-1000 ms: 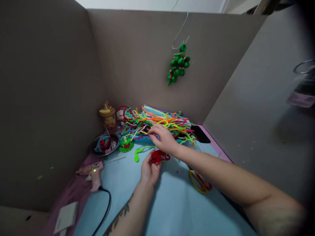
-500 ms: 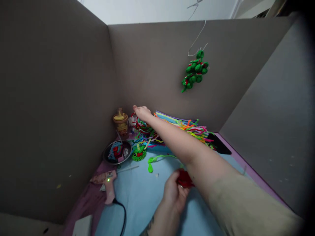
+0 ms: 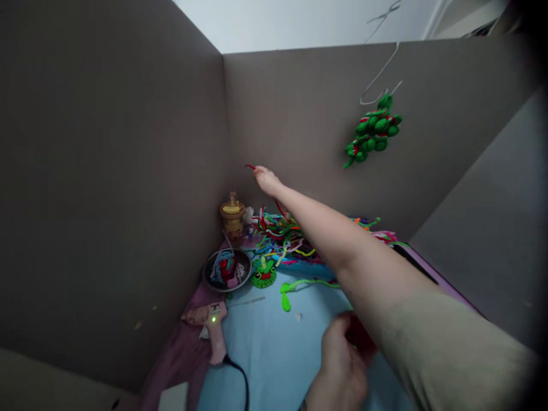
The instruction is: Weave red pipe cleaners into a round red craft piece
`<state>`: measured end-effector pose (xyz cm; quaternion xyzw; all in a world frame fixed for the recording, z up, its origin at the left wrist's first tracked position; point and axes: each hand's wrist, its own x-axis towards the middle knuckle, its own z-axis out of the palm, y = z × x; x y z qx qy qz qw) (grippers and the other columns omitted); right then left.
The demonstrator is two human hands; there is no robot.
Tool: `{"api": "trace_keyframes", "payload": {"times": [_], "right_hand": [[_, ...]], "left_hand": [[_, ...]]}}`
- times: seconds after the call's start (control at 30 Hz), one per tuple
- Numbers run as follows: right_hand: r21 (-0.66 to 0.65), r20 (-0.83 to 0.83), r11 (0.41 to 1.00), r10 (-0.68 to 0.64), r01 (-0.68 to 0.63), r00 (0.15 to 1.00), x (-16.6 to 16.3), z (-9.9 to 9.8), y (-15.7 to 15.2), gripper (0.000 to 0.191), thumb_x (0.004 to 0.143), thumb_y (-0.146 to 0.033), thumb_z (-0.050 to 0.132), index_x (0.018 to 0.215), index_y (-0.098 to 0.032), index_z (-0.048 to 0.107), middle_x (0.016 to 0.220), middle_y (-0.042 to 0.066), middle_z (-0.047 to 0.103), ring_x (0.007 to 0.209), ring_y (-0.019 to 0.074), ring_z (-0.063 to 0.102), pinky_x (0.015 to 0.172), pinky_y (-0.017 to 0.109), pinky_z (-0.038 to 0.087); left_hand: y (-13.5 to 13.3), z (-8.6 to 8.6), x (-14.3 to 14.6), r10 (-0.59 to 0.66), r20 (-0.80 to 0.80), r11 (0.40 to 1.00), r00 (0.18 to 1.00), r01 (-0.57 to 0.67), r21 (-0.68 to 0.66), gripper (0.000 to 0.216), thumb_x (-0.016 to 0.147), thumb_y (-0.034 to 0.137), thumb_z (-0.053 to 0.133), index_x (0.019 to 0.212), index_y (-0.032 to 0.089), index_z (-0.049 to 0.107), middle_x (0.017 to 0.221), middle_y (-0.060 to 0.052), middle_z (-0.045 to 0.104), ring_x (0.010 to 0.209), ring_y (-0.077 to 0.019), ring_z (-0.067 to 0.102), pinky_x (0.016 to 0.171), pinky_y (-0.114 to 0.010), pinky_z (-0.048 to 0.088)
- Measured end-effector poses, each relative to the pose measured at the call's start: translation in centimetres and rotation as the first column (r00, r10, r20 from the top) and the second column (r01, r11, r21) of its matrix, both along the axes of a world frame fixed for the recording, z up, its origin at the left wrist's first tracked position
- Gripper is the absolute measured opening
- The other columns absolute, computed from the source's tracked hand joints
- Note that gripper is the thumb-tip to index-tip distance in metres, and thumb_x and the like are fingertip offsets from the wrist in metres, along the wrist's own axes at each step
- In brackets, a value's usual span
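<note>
My right hand (image 3: 267, 179) is raised above the far left of the table, closed on a red pipe cleaner (image 3: 250, 166) whose tip sticks out past the fingers. Beneath that arm lies a heap of many-coloured pipe cleaners (image 3: 280, 231). Low in the view, my left hand (image 3: 340, 357) is wrapped round a dark red thing (image 3: 362, 338), partly hidden by my right forearm; its kind cannot be made out. Between them on the blue mat (image 3: 274, 348) lie a bright green leafy stem (image 3: 286, 297) and a green fuzzy animal face (image 3: 264, 275) with a red mouth.
A pink glue gun (image 3: 217, 337) with a lit green light and black cord lies at left. Behind it stand a metal bowl (image 3: 206, 281) of small items and a brown pot (image 3: 233, 222). A green-and-red ornament (image 3: 377, 134) hangs from wire on the grey partition (image 3: 291, 103).
My right hand has risen from the pipe cleaner heap with a red pipe cleaner. My left hand still holds the dark red thing. The view has swung left.
</note>
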<state>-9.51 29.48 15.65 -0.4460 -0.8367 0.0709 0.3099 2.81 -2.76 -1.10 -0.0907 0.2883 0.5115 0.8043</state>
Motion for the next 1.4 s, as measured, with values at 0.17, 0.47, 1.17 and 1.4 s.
{"api": "trace_keyframes", "payload": {"times": [0.17, 0.47, 1.17, 1.4], "right_hand": [[0.138, -0.048, 0.990, 0.033, -0.026, 0.998, 1.6, 3.5, 0.0, 0.061, 0.097, -0.048, 0.013, 0.127, -0.011, 0.052, 0.142, 0.013, 0.040, 0.133, 0.0244, 0.034, 0.109, 0.038, 0.027], [0.051, 0.088, 0.997, -0.054, 0.049, 0.995, 8.0, 0.6, -4.0, 0.024, 0.086, -0.021, 0.049, 0.090, -0.013, 0.071, 0.092, 0.010, 0.070, 0.090, 0.0202, 0.062, 0.084, 0.030, 0.045], [-0.112, 0.289, 0.990, -0.050, 0.086, 0.956, 5.9, -7.3, -5.5, 0.029, 0.071, -0.010, 0.057, 0.096, -0.020, 0.066, 0.099, 0.007, 0.070, 0.093, 0.0219, 0.065, 0.077, 0.028, 0.049], [-0.283, -0.299, 0.958, -0.040, -0.048, 0.953, 5.8, -5.0, -4.9, 0.025, 0.076, -0.010, 0.051, 0.100, -0.016, 0.054, 0.077, 0.003, 0.070, 0.063, 0.0131, 0.064, 0.063, 0.025, 0.053]], "left_hand": [[0.1, 0.5, -0.4, 0.011, 0.007, 1.000, 1.000, -0.011, -0.011, 0.006, 0.073, 0.011, 0.055, 0.070, 0.009, 0.061, 0.061, -0.007, 0.061, 0.053, -0.0143, 0.056, 0.051, -0.023, 0.044], [0.2, 0.5, -0.8, 0.053, -0.051, 0.999, 0.997, -0.054, -0.007, 0.009, 0.076, 0.012, 0.054, 0.082, 0.010, 0.060, 0.063, -0.006, 0.062, 0.053, -0.0156, 0.059, 0.053, -0.025, 0.045], [0.2, -0.5, 0.0, 0.017, -0.010, 1.000, 1.000, -0.017, -0.010, 0.004, 0.074, 0.011, 0.054, 0.074, 0.010, 0.058, 0.061, -0.006, 0.060, 0.053, -0.0142, 0.057, 0.054, -0.024, 0.045], [0.3, 0.3, -0.4, 0.029, -0.028, 0.999, 0.999, -0.030, -0.029, 0.005, 0.073, 0.009, 0.054, 0.074, 0.011, 0.059, 0.057, -0.004, 0.060, 0.051, -0.0145, 0.056, 0.052, -0.024, 0.043]]}}
